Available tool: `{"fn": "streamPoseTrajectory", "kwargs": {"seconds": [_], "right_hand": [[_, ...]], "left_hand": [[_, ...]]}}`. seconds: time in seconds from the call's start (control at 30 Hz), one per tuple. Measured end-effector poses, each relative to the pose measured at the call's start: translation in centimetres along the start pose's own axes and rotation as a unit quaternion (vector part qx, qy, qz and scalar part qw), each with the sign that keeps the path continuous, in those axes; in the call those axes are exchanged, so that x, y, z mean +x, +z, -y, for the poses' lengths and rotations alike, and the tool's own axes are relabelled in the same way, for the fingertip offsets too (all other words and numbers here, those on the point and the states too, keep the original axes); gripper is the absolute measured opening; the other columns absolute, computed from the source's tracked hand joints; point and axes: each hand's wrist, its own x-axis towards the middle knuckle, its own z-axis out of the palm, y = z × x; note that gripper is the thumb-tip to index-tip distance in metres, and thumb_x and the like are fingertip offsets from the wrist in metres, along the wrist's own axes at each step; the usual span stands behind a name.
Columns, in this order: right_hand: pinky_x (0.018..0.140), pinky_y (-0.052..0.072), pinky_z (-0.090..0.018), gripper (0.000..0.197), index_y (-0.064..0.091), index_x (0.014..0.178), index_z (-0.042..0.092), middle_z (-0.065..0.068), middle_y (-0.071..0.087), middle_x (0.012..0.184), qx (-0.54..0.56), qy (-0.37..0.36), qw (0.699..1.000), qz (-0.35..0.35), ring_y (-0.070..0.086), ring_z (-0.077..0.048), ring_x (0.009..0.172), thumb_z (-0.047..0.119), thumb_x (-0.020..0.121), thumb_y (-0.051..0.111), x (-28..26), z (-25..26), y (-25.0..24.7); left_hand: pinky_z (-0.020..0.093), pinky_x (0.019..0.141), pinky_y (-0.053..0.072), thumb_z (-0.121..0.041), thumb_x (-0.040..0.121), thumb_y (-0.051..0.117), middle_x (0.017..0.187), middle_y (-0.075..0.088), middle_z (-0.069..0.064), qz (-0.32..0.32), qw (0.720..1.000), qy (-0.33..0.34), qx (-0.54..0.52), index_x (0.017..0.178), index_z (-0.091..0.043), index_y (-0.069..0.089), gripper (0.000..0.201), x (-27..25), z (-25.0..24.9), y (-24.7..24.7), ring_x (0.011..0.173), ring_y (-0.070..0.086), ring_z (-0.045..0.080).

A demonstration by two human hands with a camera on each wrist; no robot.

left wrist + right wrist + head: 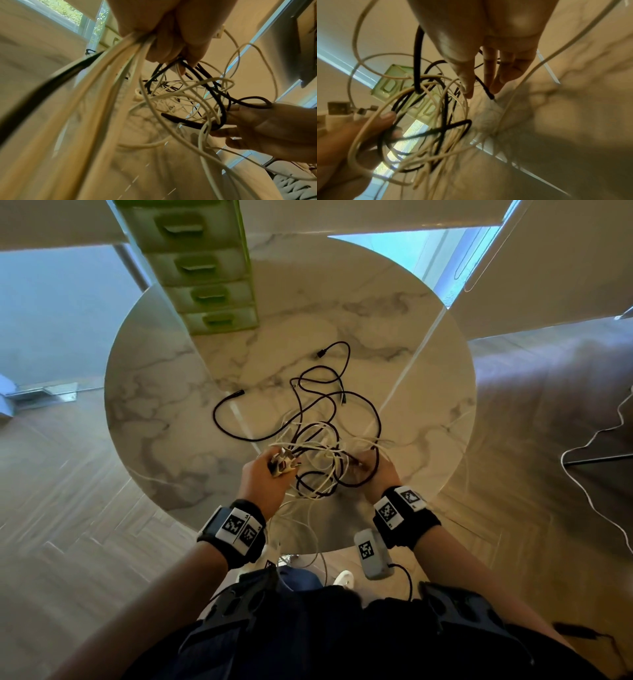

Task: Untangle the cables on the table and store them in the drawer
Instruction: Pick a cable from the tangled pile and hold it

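The cables form one loose knot of thin white cables (322, 446) and thicker dark braided cables (342, 392), bunched over the near edge of the round table (164, 392); dark loops and three dark plug ends trail out across the table's middle, while white strands hang off the near edge toward the floor. The left hand (265, 477) is clamped around a bundle of white strands and plug ends, the fingers curled tight about them in the left wrist view. The right hand (375, 470) sits in the right side of the knot with fingers extended and slightly apart; a dark loop lies across them, and a dark plug tip hangs between thumb and forefinger. The table is white marble with grey veining. A green drawer unit (205, 268) of stacked closed drawers stands at its far edge. Beyond are wood flooring, glass panels, and a loose white cord (582, 470) on the floor at right.
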Motion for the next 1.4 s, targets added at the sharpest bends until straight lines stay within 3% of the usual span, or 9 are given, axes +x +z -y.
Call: {"fn": "streamPoseTrajectory", "kwargs": {"seconds": [0.1,0.2,0.43,0.6,0.8,1.0,1.13,1.27,1.4], "right_hand": [[0.062,0.034,-0.005,0.015,0.070,0.099,0.014,0.004,0.063,0.082,0.018,0.067,0.996,-0.059,0.054,-0.004,0.073,0.018,0.088,0.061,0.5,-0.6,-0.5],[0.064,0.045,-0.019,0.005,0.070,0.088,0.016,0.002,0.064,0.069,0.187,0.112,0.973,-0.083,0.056,-0.006,0.061,0.017,0.085,0.065,0.5,-0.2,-1.3],[0.076,0.034,-0.001,0.023,0.066,0.111,0.019,0.012,0.059,0.103,0.113,0.056,0.992,0.026,0.050,-0.001,0.097,0.020,0.095,0.050,-1.0,1.3,-2.1],[0.089,0.037,-0.019,0.022,0.067,0.101,0.026,0.006,0.061,0.106,0.127,0.053,0.988,0.072,0.054,-0.004,0.097,0.020,0.096,0.047,-0.9,1.7,-2.0],[0.085,0.040,-0.007,0.024,0.068,0.100,0.018,0.006,0.065,0.100,0.167,-0.007,0.981,0.099,0.058,0.006,0.091,0.004,0.093,0.048,-0.4,2.7,-2.7],[0.089,0.046,-0.031,0.024,0.067,0.080,0.023,-0.004,0.066,0.087,0.150,-0.038,0.984,0.086,0.061,-0.013,0.088,0.002,0.087,0.058,-0.2,2.3,-2.8],[0.089,0.046,-0.024,0.021,0.069,0.085,0.025,0.003,0.066,0.090,0.143,-0.036,0.984,0.095,0.061,-0.008,0.090,0.008,0.088,0.057,-0.3,2.4,-2.6],[0.076,0.040,-0.002,0.026,0.066,0.102,0.008,0.007,0.064,0.096,0.209,0.000,0.974,0.086,0.057,0.015,0.083,0.004,0.091,0.043,-0.7,3.0,-3.0],[0.079,0.044,-0.008,0.016,0.068,0.096,0.021,0.006,0.068,0.096,0.117,-0.041,0.987,0.103,0.061,0.004,0.087,0.032,0.089,0.058,-0.8,3.3,-1.6]], "left_hand": [[0.006,0.069,0.047,-0.017,0.078,0.076,0.094,0.068,0.000,0.005,0.999,0.028,-0.018,0.098,-0.017,0.067,0.022,-0.6,0.0,-0.2,0.081,0.065,0.005],[0.008,0.075,0.048,-0.014,0.076,0.076,0.105,0.061,0.001,-0.025,0.996,0.081,-0.021,0.095,-0.007,0.067,0.022,-1.0,-0.1,-0.2,0.085,0.062,0.005],[0.013,0.076,0.047,-0.015,0.074,0.078,0.094,0.058,-0.006,-0.038,0.977,0.210,-0.015,0.082,-0.006,0.065,0.017,-2.1,-0.5,0.8,0.084,0.059,0.002],[0.033,0.083,0.055,-0.021,0.077,0.077,0.104,0.065,-0.007,-0.001,0.986,0.164,-0.028,0.100,-0.034,0.064,0.030,-1.8,-1.4,1.2,0.095,0.064,0.010],[0.023,0.081,0.052,-0.020,0.075,0.078,0.100,0.057,-0.015,-0.002,0.981,0.195,0.012,0.099,-0.018,0.069,0.025,-1.5,-1.9,1.5,0.092,0.060,0.004],[0.025,0.083,0.052,-0.014,0.079,0.075,0.107,0.064,-0.001,-0.001,0.977,0.212,0.012,0.106,-0.017,0.067,0.029,-1.5,-2.2,1.5,0.097,0.063,0.013],[0.036,0.079,0.055,-0.016,0.077,0.076,0.098,0.066,-0.003,0.028,0.986,0.159,0.030,0.103,-0.020,0.067,0.028,-1.4,-2.3,1.1,0.088,0.064,0.012],[0.028,0.073,0.053,-0.021,0.075,0.078,0.092,0.063,-0.008,0.027,0.984,0.170,0.050,0.098,-0.018,0.069,0.024,-1.7,-2.4,0.9,0.082,0.062,0.009],[0.022,0.063,0.046,-0.014,0.074,0.077,0.081,0.056,-0.012,0.019,0.983,0.177,0.051,0.083,-0.026,0.064,0.020,-1.9,-2.7,0.9,0.072,0.059,0.011]]}}
